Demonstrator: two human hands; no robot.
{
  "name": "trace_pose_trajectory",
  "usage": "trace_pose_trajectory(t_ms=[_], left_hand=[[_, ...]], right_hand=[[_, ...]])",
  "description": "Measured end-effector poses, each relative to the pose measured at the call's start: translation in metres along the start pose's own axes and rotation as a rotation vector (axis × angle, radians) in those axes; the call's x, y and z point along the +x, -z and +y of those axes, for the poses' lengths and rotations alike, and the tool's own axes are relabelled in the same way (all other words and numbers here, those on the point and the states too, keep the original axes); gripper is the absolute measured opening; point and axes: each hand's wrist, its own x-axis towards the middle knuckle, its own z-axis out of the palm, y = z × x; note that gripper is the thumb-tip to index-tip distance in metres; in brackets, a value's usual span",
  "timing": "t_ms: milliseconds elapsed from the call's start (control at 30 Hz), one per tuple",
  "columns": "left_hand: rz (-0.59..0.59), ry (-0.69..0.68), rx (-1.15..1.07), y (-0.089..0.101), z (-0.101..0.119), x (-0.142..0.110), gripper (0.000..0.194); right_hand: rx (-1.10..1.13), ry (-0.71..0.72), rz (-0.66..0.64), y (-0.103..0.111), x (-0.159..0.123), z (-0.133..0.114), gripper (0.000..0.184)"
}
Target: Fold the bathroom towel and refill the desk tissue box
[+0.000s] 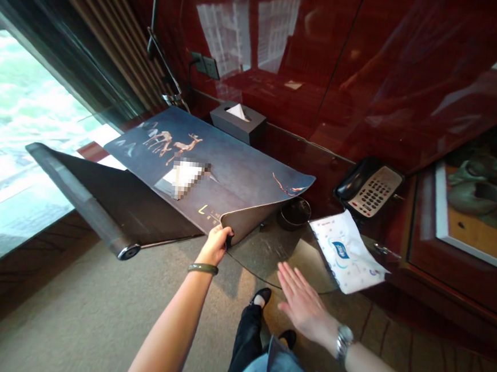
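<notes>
A: So the mat [215,166] is half peeled off the glass desk [277,257]. The left hand [217,242] pinches its front corner, curled up, grey underneath. The far end is flat by the tissue box [238,122].

B: Yep, thin, rubbery, printed with deer. The right hand [303,302] hovers flat and spread, holding nothing, at the desk's front edge near a soft wipes pack [346,251]. The rest is left to lift.

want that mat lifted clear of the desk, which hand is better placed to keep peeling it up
Left, probably. The left hand already pinches the lifted edge of the desk mat, while the right hand hovers open, apart from it.
</notes>
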Motion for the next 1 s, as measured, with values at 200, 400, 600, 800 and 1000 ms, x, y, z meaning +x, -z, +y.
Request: trace_pose_trajectory(t_ms=[200,400,600,800,1000], left_hand=[[0.044,0.014,0.029,0.000,-0.001,0.003,0.021],[0.048,0.014,0.018,0.002,-0.003,0.007,0.023],[0.062,0.004,0.007,0.000,-0.002,0.006,0.022],[0.094,-0.027,0.003,-0.001,-0.001,0.004,0.022],[0.081,-0.011,0.003,-0.001,-0.002,0.004,0.023]], right_hand=[[0.025,-0.018,-0.024,0.005,0.021,-0.005,0.072],[0.016,0.054,-0.040,-0.012,0.006,-0.017,0.079],[0.063,0.170,-0.045,-0.017,0.009,-0.024,0.077],[0.083,0.197,-0.062,-0.011,0.027,-0.036,0.073],[0.079,0.206,-0.159,-0.005,0.012,-0.026,0.071]])
